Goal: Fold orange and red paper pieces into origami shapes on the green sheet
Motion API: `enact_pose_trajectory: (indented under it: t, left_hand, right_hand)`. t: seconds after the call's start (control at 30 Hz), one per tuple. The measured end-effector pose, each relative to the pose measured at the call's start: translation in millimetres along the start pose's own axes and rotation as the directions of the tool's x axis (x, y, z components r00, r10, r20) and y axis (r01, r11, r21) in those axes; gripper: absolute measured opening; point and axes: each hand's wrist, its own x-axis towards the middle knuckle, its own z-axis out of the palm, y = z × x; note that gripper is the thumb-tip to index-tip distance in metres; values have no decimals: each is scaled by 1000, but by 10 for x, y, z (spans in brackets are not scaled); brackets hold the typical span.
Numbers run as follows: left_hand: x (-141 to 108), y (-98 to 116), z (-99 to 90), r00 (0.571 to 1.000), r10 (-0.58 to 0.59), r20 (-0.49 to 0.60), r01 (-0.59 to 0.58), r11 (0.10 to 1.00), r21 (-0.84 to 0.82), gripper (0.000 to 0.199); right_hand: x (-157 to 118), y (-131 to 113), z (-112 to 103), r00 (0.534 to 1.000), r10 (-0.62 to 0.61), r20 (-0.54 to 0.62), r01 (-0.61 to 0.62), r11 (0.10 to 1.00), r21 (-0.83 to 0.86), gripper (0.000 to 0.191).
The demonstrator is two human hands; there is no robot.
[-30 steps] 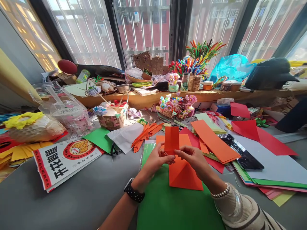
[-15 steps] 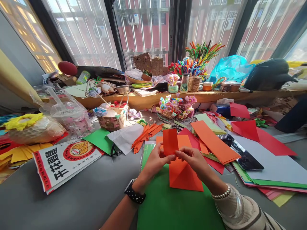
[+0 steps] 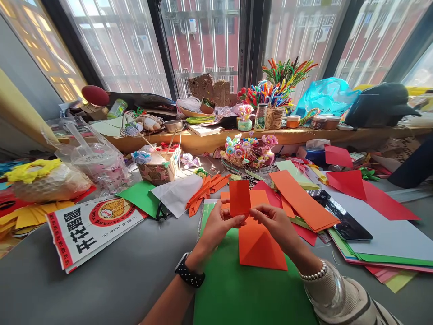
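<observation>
Between my hands a small orange paper piece (image 3: 240, 197) stands upright, its face toward me. My left hand (image 3: 221, 223) grips its lower left side, thumb in front. With thumb and forefinger, my right hand (image 3: 270, 221) pinches the lower right corner. Below lies a larger orange paper sheet (image 3: 260, 250) with a triangular shadow or crease, on top of a green sheet (image 3: 233, 289). Parts of the orange sheet are hidden behind my hands.
Folded orange strips (image 3: 206, 192) lie to the left, near a printed paper bag (image 3: 98, 230). On the right are orange paper strips (image 3: 304, 198), a black phone (image 3: 341, 216) and stacked coloured paper (image 3: 395, 241). A flower basket (image 3: 245, 153) stands behind; crafts crowd the sill.
The small orange paper has risen and turned slightly, showing a wider face. My right hand has shifted a little up and to the right; the left hand barely moved.
</observation>
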Motion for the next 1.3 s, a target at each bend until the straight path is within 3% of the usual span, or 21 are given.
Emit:
enact_pose_trajectory:
  t: [0.1,0.3,0.87,1.3]
  left_hand:
    - [-3,4,-5,1000,17,-25,-17,999,-33,55]
    - [-18,-22,18,998,66,-17,-67,993,-96,47]
    - [-25,-40,46,997,73,37,-68,989,-135,43]
    - [-15,1,50,995,98,20,-96,993,-64,46]
  right_hand:
    - [6,1,-15,999,24,-36,-24,1000,10,27]
    - [-16,16,51,994,62,87,-63,998,2,28]
    - [-25,3,84,992,-40,120,50,995,-84,26]
    - [-31,59,84,973,76,218,-73,997,-21,30]
